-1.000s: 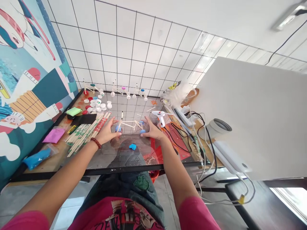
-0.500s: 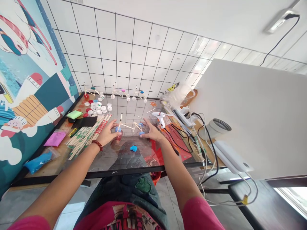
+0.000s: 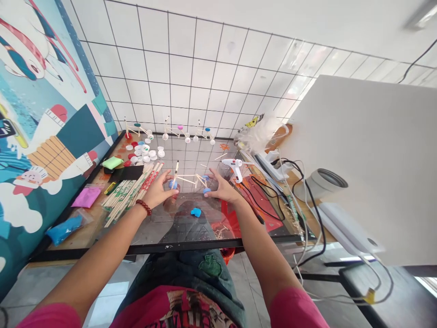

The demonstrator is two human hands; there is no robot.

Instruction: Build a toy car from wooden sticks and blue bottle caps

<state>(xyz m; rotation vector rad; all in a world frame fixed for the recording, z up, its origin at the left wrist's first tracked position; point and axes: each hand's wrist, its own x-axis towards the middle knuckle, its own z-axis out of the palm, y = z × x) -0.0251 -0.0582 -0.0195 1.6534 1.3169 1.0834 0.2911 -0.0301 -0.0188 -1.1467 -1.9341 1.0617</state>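
Observation:
A small tricycle model [image 3: 186, 176] made of thin wooden sticks, with blue bottle caps as wheels, stands on the glossy tabletop between my hands. My left hand [image 3: 159, 191] pinches its single front wheel [image 3: 173, 184] between thumb and fingers. At the other end, the thumb and fingertips of my right hand [image 3: 223, 189] close on the two rear wheels [image 3: 206, 191]. A dark-tipped stick [image 3: 176, 166] rises upright over the front wheel. Nearer my body lies a lump of blue clay [image 3: 195, 212].
Three similar models [image 3: 178, 130] line the back edge. Loose bottle caps [image 3: 146, 154], wooden chopsticks [image 3: 131, 191] and bags of pink [image 3: 87, 197] and blue clay [image 3: 64, 230] lie left. Right are a white glue gun [image 3: 235, 168], a red mat [image 3: 264, 200] and cables [image 3: 316, 209].
The whole view has shifted slightly, so everything appears a little further right. Both hands keep their hold on the tricycle model, which has not visibly moved on the table.

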